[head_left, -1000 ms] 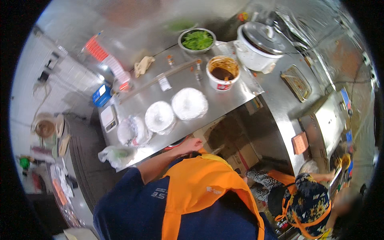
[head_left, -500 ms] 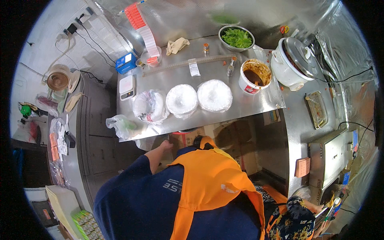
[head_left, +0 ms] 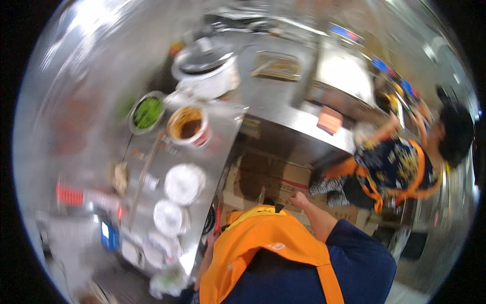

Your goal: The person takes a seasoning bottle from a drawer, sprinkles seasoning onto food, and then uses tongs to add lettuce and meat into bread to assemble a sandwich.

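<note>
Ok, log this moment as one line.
right hand: over cardboard | left hand: blurred, by counter edge | on counter: bucket, greens bowl

no text is legible: the red patch (head_left: 204,138) on the white tub (head_left: 205,123), the paper slip (head_left: 151,181) on the desk (head_left: 216,164) and the orange apron's (head_left: 271,229) pale marks are blurred.

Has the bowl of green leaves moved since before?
No: only the view turned. The bowl still sits near the sauce bucket, at the back of the steel table.
</note>
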A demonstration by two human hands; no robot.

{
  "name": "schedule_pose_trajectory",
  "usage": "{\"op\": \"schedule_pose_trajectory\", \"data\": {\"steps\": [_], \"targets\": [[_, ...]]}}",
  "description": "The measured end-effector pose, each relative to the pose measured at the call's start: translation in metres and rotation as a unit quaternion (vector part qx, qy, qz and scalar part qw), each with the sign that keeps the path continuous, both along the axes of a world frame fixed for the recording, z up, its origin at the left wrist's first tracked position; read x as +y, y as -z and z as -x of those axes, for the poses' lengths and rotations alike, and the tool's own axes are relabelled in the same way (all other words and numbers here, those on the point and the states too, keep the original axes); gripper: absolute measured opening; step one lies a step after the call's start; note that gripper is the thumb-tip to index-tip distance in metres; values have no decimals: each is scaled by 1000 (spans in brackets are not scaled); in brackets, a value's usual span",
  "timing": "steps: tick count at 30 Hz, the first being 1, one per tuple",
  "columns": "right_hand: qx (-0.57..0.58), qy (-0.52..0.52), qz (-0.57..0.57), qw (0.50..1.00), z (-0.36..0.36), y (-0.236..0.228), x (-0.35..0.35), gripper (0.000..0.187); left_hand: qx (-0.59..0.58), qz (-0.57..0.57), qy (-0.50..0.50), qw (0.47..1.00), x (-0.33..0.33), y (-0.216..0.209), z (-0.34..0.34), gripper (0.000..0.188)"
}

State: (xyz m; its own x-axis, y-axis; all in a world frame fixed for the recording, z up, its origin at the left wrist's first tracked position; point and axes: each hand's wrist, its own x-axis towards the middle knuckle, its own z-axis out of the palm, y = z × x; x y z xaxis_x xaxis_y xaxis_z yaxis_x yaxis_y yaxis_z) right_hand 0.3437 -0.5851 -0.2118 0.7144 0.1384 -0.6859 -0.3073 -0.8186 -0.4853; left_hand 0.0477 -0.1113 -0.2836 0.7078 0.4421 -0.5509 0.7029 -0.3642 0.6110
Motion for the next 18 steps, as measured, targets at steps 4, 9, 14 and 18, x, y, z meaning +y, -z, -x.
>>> {"op": "schedule_pose_trajectory", "data": {"steps": [4, 9, 14, 18], "targets": [[-29, 50, 33, 998, 23, 22, -21, 34, 50, 10, 47, 998, 12, -18, -24, 31], [98, 44, 58, 993, 50, -8, -37, 39, 62, 0, 92, 994, 24, -26, -51, 31], [32, 158, 22, 987, 91, -35, -37, 41, 3, 4, 144, 990, 23, -49, -99, 32], [-22, 218, -10, 976, 109, -51, -36, 46, -63, 133, 168, 975, -16, -110, -166, 32]]}}
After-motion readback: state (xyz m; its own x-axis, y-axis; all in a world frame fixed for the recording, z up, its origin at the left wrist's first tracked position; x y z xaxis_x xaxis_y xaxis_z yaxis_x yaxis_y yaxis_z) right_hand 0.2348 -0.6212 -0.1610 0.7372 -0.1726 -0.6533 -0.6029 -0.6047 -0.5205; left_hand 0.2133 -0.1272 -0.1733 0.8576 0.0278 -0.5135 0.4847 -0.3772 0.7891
